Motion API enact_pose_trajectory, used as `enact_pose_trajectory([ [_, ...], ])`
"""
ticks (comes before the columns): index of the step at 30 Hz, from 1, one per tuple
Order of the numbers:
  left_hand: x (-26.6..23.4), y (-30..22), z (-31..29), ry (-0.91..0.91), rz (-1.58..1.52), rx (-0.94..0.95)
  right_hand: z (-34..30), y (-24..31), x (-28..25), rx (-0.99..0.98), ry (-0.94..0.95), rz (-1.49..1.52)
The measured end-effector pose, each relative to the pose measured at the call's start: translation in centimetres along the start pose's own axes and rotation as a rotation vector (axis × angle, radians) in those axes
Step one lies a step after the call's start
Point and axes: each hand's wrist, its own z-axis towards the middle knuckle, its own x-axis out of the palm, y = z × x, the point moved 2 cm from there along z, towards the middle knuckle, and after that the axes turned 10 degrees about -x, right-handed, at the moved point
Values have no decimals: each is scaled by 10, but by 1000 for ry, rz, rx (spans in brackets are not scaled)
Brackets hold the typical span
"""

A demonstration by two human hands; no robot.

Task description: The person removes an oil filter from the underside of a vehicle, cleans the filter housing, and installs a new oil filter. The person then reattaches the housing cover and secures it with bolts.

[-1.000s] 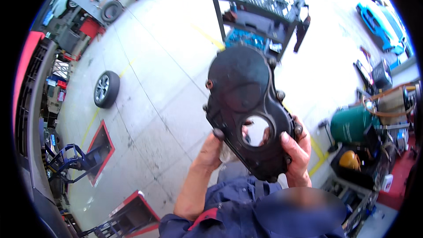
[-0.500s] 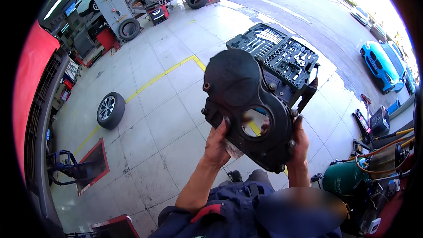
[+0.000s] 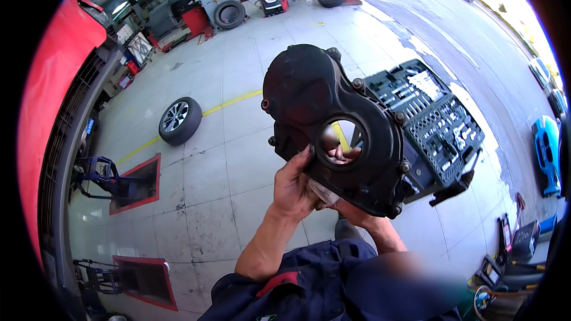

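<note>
A black plastic engine timing cover (image 3: 303,95) with a round hole and several bolts along its edge is held up before me. My left hand (image 3: 292,187) grips its lower left edge, thumb on the front face. A crumpled whitish rag (image 3: 323,192) shows beneath the cover, between my hands. My right hand (image 3: 355,213) reaches under and behind the cover's lower edge, its fingers mostly hidden. Some fingertips appear through the round hole; whose hand they belong to I cannot tell.
Behind the cover, to the right, an opened tool case (image 3: 437,122) holds sockets and wrenches. A wheel (image 3: 180,120) lies on the tiled floor at left, near red-edged floor recesses (image 3: 143,184). A red car (image 3: 59,77) stands at far left, a floor jack (image 3: 504,238) at right.
My right hand has left the cover's right edge and moved below and behind it. The cover has shifted slightly up and left. My view has turned, so the surroundings sit differently.
</note>
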Motion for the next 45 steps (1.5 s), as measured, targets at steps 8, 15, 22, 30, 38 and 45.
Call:
enact_pose_trajectory([
  [8,2,-100,107,-183,274,413,109,-103,-19,13,-296,635],
  [15,2,-132,143,-452,419,400,153,-159,-28,-65,-408,534],
  [22,2,-141,166,-496,526,340,162,-180,-32,-34,-257,1343],
  [30,-13,-150,175,-375,346,297,147,-191,-7,243,-353,1323],
  [38,-21,-160,176,-354,386,268,128,-227,21,328,-479,1415],
  [45,-23,-166,174,-337,386,248,160,-210,5,269,-454,1391],
])
